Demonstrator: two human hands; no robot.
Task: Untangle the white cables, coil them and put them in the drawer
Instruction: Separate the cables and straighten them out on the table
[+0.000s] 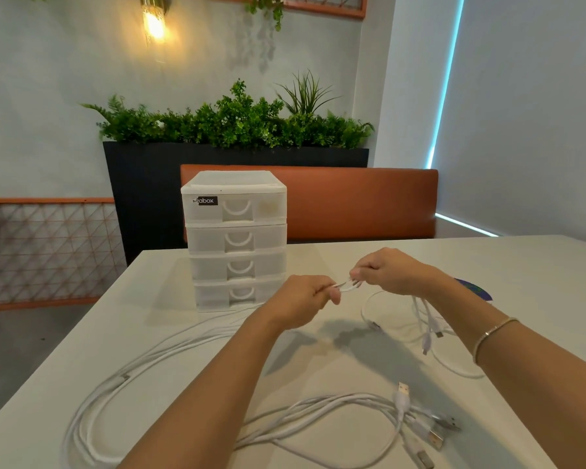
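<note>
None coiled yet: both hands' fingers (pixel 332 292) pinch tangled white cables (pixel 347 286); the drawer unit (pixel 237 240) stands closed.

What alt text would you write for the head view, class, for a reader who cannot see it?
Two hands, left hand and right hand, pinch a short stretch of tangled white cables above a pale table. More cable loops lie across the table, and a white four-drawer unit stands behind, drawers closed.
</note>
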